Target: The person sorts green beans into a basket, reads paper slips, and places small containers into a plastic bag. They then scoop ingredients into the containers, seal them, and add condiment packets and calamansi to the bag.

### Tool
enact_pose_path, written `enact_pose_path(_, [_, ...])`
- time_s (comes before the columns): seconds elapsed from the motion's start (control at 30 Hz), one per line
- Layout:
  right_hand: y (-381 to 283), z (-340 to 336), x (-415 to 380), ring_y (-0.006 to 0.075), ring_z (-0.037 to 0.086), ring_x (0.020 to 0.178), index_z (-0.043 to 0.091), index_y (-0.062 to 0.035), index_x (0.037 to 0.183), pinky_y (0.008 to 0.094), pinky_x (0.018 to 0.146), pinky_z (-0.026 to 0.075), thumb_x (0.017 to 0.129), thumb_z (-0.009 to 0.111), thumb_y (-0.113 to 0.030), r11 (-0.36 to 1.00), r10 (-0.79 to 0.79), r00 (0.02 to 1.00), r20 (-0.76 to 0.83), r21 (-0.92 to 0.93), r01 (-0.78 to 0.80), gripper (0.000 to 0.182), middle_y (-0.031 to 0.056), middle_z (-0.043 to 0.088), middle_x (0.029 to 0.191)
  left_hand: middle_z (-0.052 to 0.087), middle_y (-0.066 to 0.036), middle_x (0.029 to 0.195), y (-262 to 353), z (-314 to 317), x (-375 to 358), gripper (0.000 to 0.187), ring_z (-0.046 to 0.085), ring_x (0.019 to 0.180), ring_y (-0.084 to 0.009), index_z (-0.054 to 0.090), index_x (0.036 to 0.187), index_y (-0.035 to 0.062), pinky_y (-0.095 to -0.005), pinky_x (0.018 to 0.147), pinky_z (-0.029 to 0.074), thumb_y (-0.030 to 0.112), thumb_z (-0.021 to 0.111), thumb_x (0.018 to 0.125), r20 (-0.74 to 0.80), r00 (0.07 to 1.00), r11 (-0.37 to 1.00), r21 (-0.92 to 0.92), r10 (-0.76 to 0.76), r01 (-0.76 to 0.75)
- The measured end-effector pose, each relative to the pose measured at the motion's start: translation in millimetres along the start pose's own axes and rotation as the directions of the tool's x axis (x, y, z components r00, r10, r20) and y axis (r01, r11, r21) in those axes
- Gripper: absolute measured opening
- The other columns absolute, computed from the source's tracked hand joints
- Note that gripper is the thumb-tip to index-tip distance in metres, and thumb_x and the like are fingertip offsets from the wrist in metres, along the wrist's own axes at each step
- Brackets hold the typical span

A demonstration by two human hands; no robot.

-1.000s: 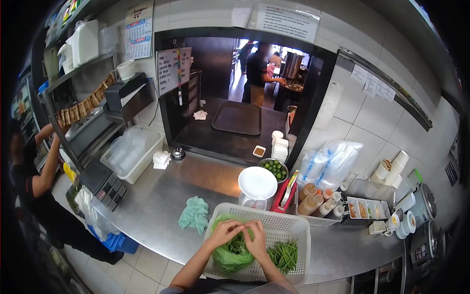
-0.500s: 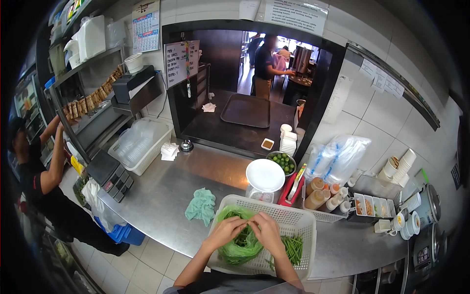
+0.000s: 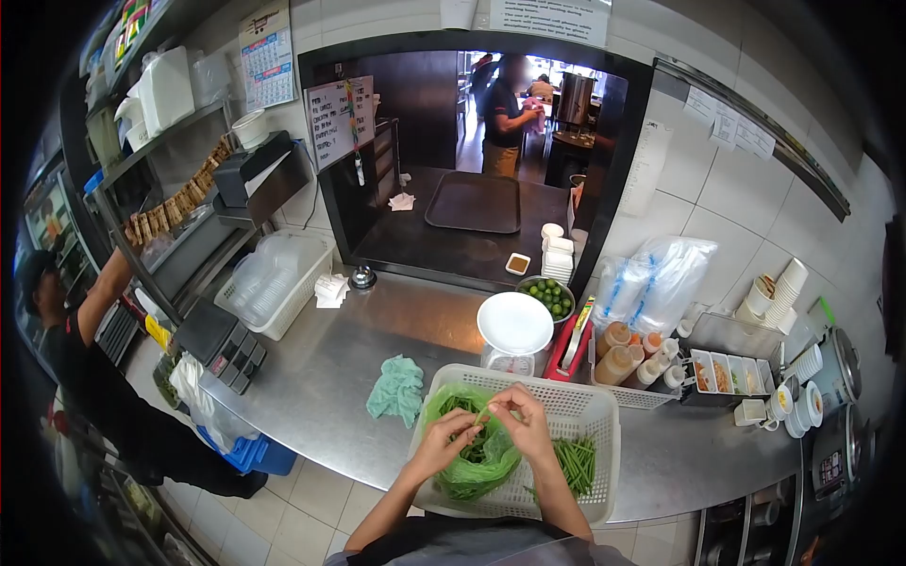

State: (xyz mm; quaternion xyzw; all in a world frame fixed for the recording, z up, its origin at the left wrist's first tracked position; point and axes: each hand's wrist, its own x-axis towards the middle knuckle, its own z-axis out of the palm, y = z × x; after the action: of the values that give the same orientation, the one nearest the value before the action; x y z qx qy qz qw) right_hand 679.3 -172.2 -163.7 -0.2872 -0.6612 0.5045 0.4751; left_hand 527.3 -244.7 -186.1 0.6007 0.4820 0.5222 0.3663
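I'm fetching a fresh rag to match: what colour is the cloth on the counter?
Pale green cloth, clearest in the head view.

Green bean [image 3: 483, 416]: partly covered by the left hand [image 3: 447, 443] and right hand [image 3: 522, 422]; its ends unclear.
Green plastic bag [image 3: 491, 469]: contents partly hidden under the left hand and the bag's folds.
Cut beans [image 3: 578, 464]: near side partly behind the right forearm [image 3: 562, 500].
Printed notice [image 3: 550, 21]: cut off by the top edge.
Whiteboard [image 3: 341, 121]: writing mostly too small to read.
Person beyond the opening [image 3: 503, 118]: face blurred, feet hidden.
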Motion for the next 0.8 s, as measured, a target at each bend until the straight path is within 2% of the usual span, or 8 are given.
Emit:
enact_pose_path(0.17, [20,17,-1,0.0067,0.049,0.069,0.060,-0.0036,0.083,0.0205,0.062,0.038,0.083,0.062,-0.003,0.620,0.390,0.918,0.071,0.716,-0.319,0.001,-0.0018,0.052,0.074,0.059,-0.003,0.082,-9,13,-12,0.018,0.052,0.064,-0.0065,0.061,0.104,-0.0020,-0.0196,0.058,0.043,0.007,0.053,0.091,0.062,0.982,0.959,-0.211,-0.178,0.187])
enact_pose_path(0.27, [29,17,-1,0.0058,0.049,0.065,0.061,-0.0038,0.083,0.0189,0.064,0.039,0.084,0.063,-0.006,0.433,0.521,0.835,0.178,0.788,-0.438,0.003,-0.0027,0.055,0.075,0.060,-0.003,0.080,-9,22,-14,0.017,0.052,0.063,-0.0061,0.060,0.103,-0.0028,-0.0192,0.058,0.043,0.006,0.051,0.092,0.067,0.974,0.935,-0.272,-0.218,0.228])
enact_pose_path(0.37, [35,23,5,0.0049,0.046,0.059,0.062,-0.0048,0.079,0.0186,0.058,0.037,0.083,0.065,-0.012,0.887,0.267,0.944,-0.191,0.432,-0.163,0.009,-0.0043,0.054,0.072,0.062,-0.003,0.079,-4,13,-14,0.017,0.051,0.060,-0.0051,0.060,0.102,-0.0023,-0.0191,0.055,0.042,0.009,0.051,0.093,-0.048,0.971,0.951,-0.221,-0.233,0.217])
enact_pose_path(0.4, [44,15,4,0.0118,0.052,0.067,0.064,-0.0067,0.076,0.0262,0.064,0.040,0.078,0.068,-0.014,0.990,0.141,0.974,-0.175,-0.003,-0.143,0.009,-0.0006,0.057,0.075,0.063,-0.002,0.078,-5,6,-13,0.017,0.051,0.058,-0.0050,0.060,0.102,-0.0013,-0.0192,0.054,0.042,0.010,0.051,0.093,-0.125,0.969,0.967,-0.164,-0.215,0.193])
enact_pose_path(0.5, [36,9,-11,0.0213,0.055,0.080,0.066,-0.0068,0.076,0.0337,0.072,0.039,0.075,0.068,-0.012,0.574,0.177,0.970,0.166,-0.818,0.035,0.006,0.0035,0.060,0.083,0.063,-0.003,0.078,-5,-17,-6,0.019,0.050,0.055,-0.0049,0.060,0.104,-0.0016,-0.0196,0.050,0.041,0.011,0.050,0.093,-0.262,0.956,0.990,-0.089,-0.131,0.111])
enact_pose_path(0.63, [57,21,-20,0.0268,0.055,0.089,0.069,-0.0055,0.084,0.0409,0.077,0.039,0.078,0.063,-0.011,0.737,-0.109,0.992,0.056,-0.665,0.119,0.011,0.0095,0.063,0.089,0.065,-0.005,0.081,1,-35,4,0.021,0.051,0.059,-0.0056,0.057,0.107,-0.0022,-0.0203,0.055,0.044,0.012,0.048,0.095,-0.297,0.951,0.992,-0.114,-0.087,0.055])
enact_pose_path(0.73, [24,21,-13,0.0287,0.059,0.079,0.068,-0.0039,0.093,0.0381,0.070,0.044,0.080,0.061,-0.010,0.962,0.245,0.959,0.141,0.084,-0.259,0.016,0.0124,0.064,0.090,0.065,-0.006,0.085,7,-33,9,0.020,0.054,0.063,-0.0071,0.055,0.106,-0.0010,-0.0210,0.057,0.045,0.013,0.047,0.095,-0.295,0.951,0.979,-0.201,-0.090,0.030])
enact_pose_path(0.8, [33,14,-14,0.0292,0.060,0.072,0.066,-0.0024,0.097,0.0367,0.065,0.046,0.081,0.061,-0.009,0.986,0.076,0.979,0.190,-0.159,-0.045,0.018,0.0138,0.063,0.089,0.065,-0.008,0.089,12,-32,10,0.017,0.057,0.066,-0.0087,0.054,0.104,-0.0004,-0.0216,0.059,0.046,0.013,0.047,0.095,-0.289,0.953,0.976,-0.218,-0.090,0.026])
